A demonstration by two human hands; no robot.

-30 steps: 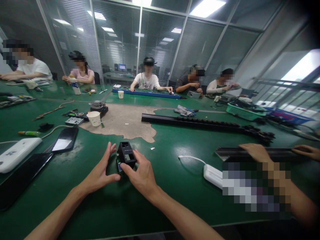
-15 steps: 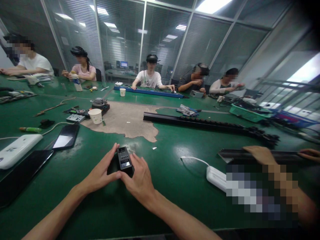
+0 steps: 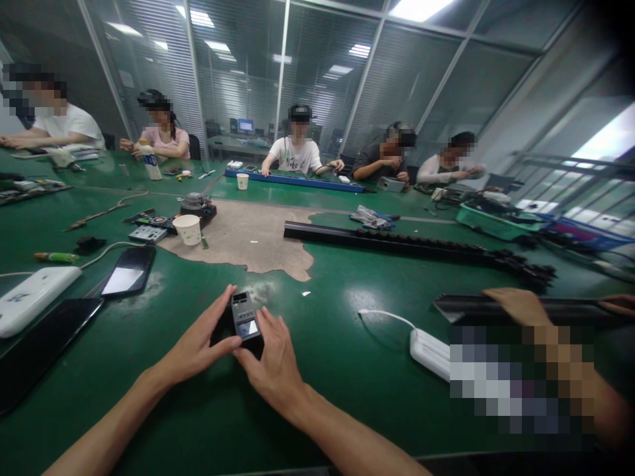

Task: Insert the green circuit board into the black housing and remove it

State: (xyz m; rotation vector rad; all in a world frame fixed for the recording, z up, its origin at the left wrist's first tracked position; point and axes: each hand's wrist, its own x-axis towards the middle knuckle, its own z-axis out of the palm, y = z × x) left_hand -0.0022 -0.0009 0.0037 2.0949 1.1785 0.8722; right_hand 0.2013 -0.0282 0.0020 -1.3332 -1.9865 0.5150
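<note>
Between my two hands is a small black box-shaped device [image 3: 244, 315] with a little screen at its near end and recessed openings at its far end. My left hand [image 3: 201, 337] grips its left side, the forefinger stretched along the edge and the thumb at the near corner. Against the right side rest the fingers of my right hand [image 3: 278, 360], its thumb close to the left thumb. The device's underside is hidden, so I cannot tell whether it touches the green table [image 3: 327, 344].
Left lie a phone [image 3: 129, 270], a larger black slab [image 3: 49, 340] and a white power strip [image 3: 38, 297]. A paper cup [image 3: 188, 230] stands ahead. Long black strips [image 3: 397, 244] lie ahead right. A neighbour's hand [image 3: 518, 304] is at right; several people sit opposite.
My right thumb and hand have shifted slightly left, and the device is tilted a little differently. Across the table, a person's hand has lifted off the blue bar.
</note>
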